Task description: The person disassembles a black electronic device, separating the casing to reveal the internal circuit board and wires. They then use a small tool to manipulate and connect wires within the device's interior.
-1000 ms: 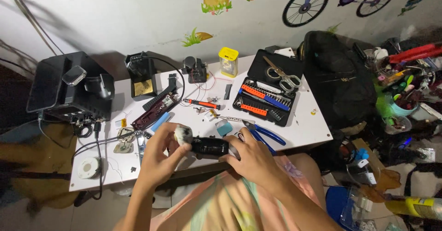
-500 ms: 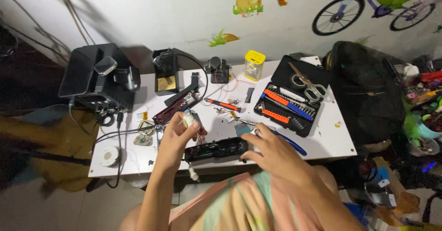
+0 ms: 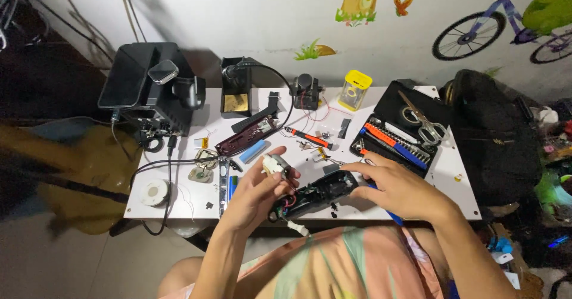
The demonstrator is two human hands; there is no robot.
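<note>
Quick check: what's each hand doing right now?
Left hand: closed on a small motor.
Right hand: open, fingers spread, resting on the black casing.

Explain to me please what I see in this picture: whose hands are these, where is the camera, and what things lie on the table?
The camera sits on a person's head and looks down, so both hands belong to that person. The left hand holds up a small motor. The right hand rests on an opened black device, which lies at the front edge of the white table. Further back lie a screwdriver kit with scissors, a blue cylinder, a yellow container, a solder spool and a black power unit.
</note>
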